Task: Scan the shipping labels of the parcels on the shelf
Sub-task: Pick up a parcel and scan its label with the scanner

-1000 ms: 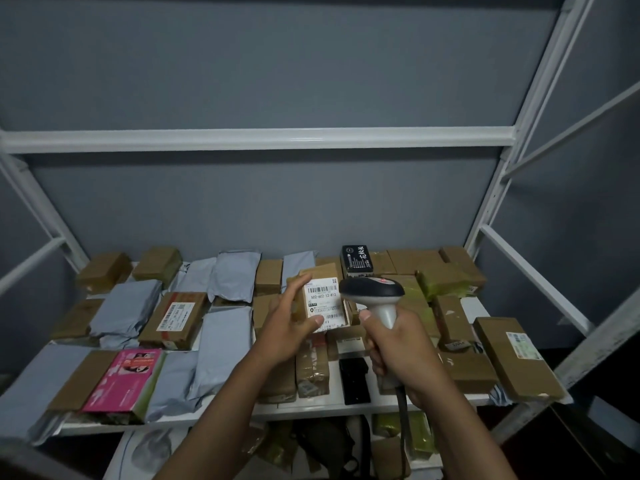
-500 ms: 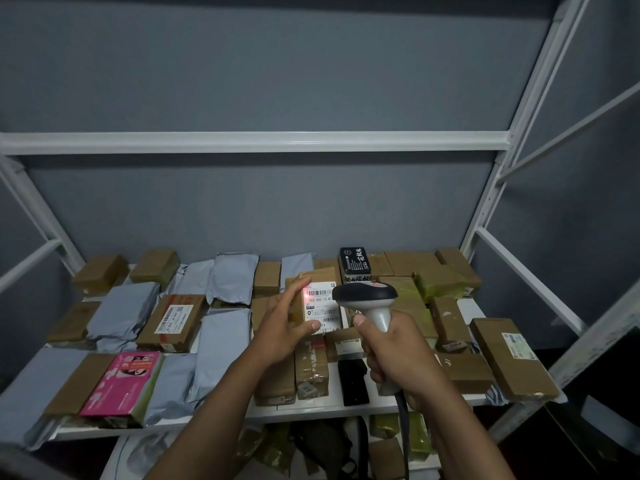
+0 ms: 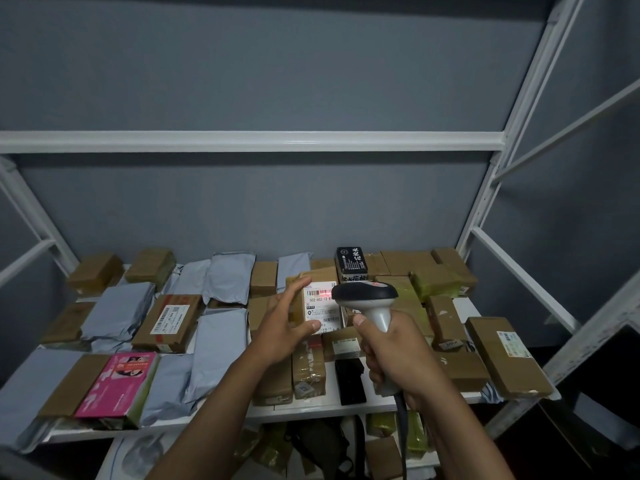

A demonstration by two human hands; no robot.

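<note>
My left hand [image 3: 285,325] holds a small brown parcel [image 3: 318,303] tilted up above the shelf, fingers on its left edge and thumb under its white shipping label [image 3: 320,308]. My right hand [image 3: 393,355] grips the handle of a grey barcode scanner [image 3: 367,299], whose dark head points at the label from the right. A red scan line glows across the label's barcode. Many other parcels lie on the white shelf [image 3: 332,408]: brown boxes, grey mailer bags [image 3: 116,311] and a pink box [image 3: 117,382].
A black box [image 3: 351,265] stands at the back centre. A labelled brown box [image 3: 169,322] lies at the left, a long one [image 3: 504,355] at the right edge. White frame posts [image 3: 519,116] rise at the right. More parcels sit on the lower shelf [image 3: 388,445].
The red scan light appeared on the label's barcode half a second ago and stays on it. Both hands and the parcel have hardly moved.
</note>
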